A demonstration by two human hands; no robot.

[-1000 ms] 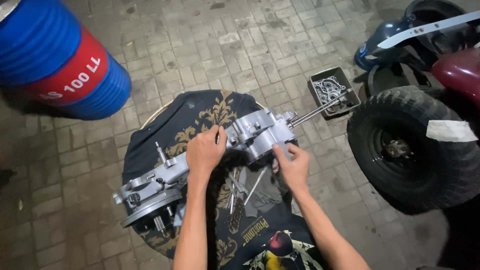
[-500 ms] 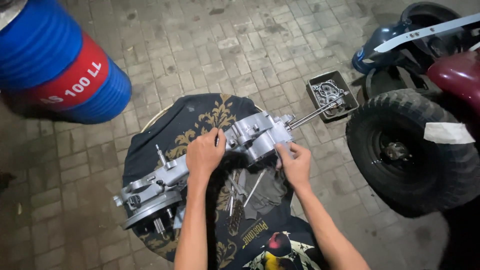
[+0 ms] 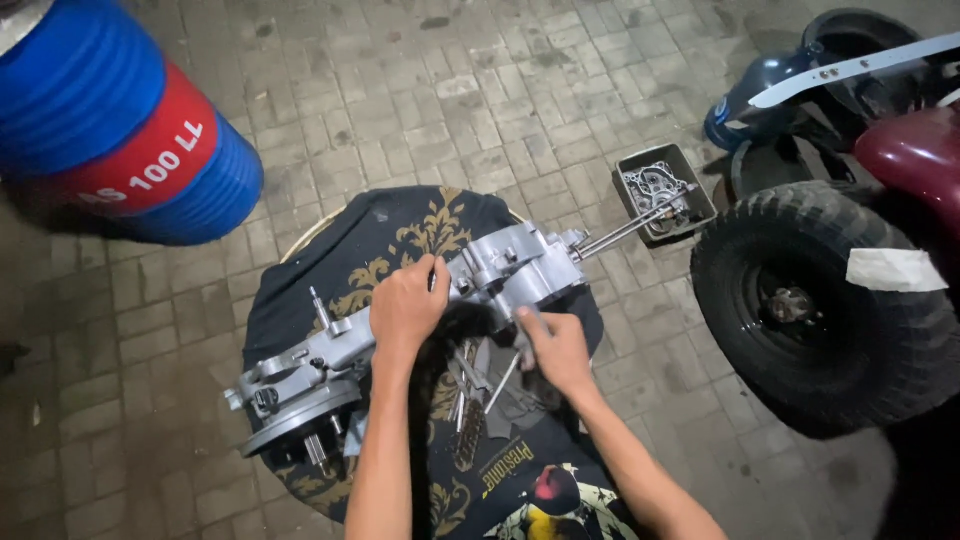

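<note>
A long grey metal engine casing (image 3: 500, 265) lies across a round stand covered with a black cloth with gold patterns (image 3: 400, 225). My left hand (image 3: 405, 305) rests on top of the casing near its middle, fingers curled over it. My right hand (image 3: 555, 345) is at the casing's lower right edge, fingers closed around a small part or tool that I cannot make out. A thin shaft (image 3: 625, 230) sticks out of the casing's right end. Several loose tools (image 3: 480, 385) lie on the cloth below my hands.
A blue and red drum (image 3: 110, 130) lies at the upper left. A small dark tray of metal parts (image 3: 700, 205) sits on the brick paving. A large black tyre (image 3: 830, 305) and a dark red vehicle body (image 3: 915, 150) stand at right.
My right hand has slid down and left along the casing's lower edge. My left hand stays on top of the casing.
</note>
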